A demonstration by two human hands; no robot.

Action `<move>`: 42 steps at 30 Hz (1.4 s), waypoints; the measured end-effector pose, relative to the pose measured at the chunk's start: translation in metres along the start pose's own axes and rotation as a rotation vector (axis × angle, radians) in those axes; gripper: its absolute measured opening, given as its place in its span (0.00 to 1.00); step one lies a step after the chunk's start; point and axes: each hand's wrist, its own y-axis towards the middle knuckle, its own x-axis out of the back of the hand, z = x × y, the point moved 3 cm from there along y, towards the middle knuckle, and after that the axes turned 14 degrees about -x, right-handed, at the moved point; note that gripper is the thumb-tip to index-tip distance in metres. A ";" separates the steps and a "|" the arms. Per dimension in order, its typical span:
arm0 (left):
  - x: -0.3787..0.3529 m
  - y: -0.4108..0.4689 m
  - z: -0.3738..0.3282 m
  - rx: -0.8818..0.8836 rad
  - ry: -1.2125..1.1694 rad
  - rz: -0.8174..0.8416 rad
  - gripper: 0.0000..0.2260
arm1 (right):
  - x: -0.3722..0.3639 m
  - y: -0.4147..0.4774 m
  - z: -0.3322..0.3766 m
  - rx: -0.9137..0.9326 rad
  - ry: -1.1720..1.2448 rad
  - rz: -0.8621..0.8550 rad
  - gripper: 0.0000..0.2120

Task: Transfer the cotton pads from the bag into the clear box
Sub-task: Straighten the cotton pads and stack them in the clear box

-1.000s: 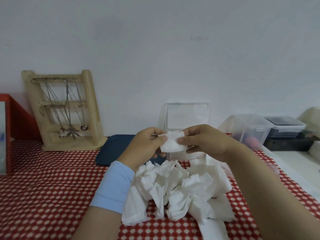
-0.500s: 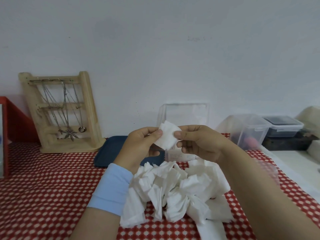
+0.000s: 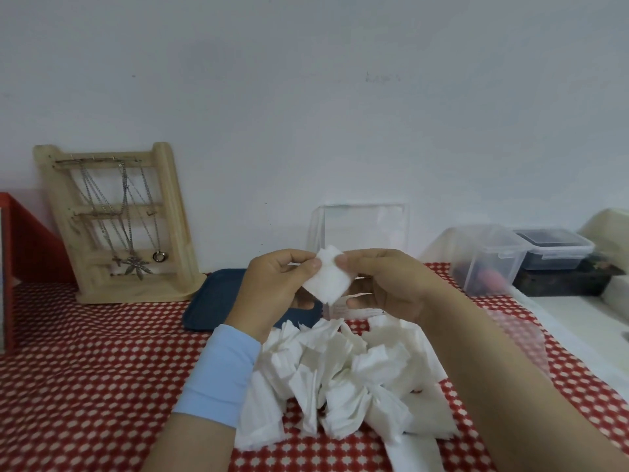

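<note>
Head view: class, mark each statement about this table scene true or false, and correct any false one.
1. The left hand and right hand both pinch one cotton pad. True.
2. The clear box stands behind the hands. True.
3. The wooden necklace stand is right of the clear box. False: it is to its left.
4. The pile of white pads lies on a plain green cloth. False: the cloth is red with white spots.

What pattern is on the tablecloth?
Red with small white dots; the tablecloth shows best in the head view.
</note>
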 end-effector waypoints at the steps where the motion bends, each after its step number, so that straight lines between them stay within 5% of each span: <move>1: 0.000 0.000 -0.001 -0.027 0.005 -0.016 0.04 | 0.000 0.000 0.000 -0.025 0.028 0.007 0.12; 6: 0.002 0.002 -0.003 -0.073 -0.030 -0.126 0.04 | 0.004 0.001 -0.002 -0.115 0.203 -0.022 0.12; 11: 0.021 0.004 0.006 0.006 0.045 -0.338 0.04 | 0.010 0.000 0.001 0.064 0.056 -0.130 0.11; 15: 0.015 0.002 0.013 0.173 -0.067 -0.196 0.06 | 0.001 -0.002 0.004 0.156 -0.037 -0.064 0.10; 20: -0.011 -0.003 0.010 0.272 -0.259 0.048 0.09 | -0.001 0.002 0.002 0.255 -0.137 -0.283 0.06; 30: -0.011 -0.004 0.006 0.267 -0.238 0.045 0.09 | -0.001 -0.003 0.007 0.372 -0.370 -0.590 0.05; 35: -0.010 -0.004 0.002 0.198 -0.136 0.064 0.08 | -0.008 -0.013 0.011 0.248 -0.411 -0.467 0.16; 42: -0.004 0.000 0.005 0.195 -0.145 -0.001 0.08 | 0.001 -0.010 0.006 0.113 -0.304 -0.321 0.06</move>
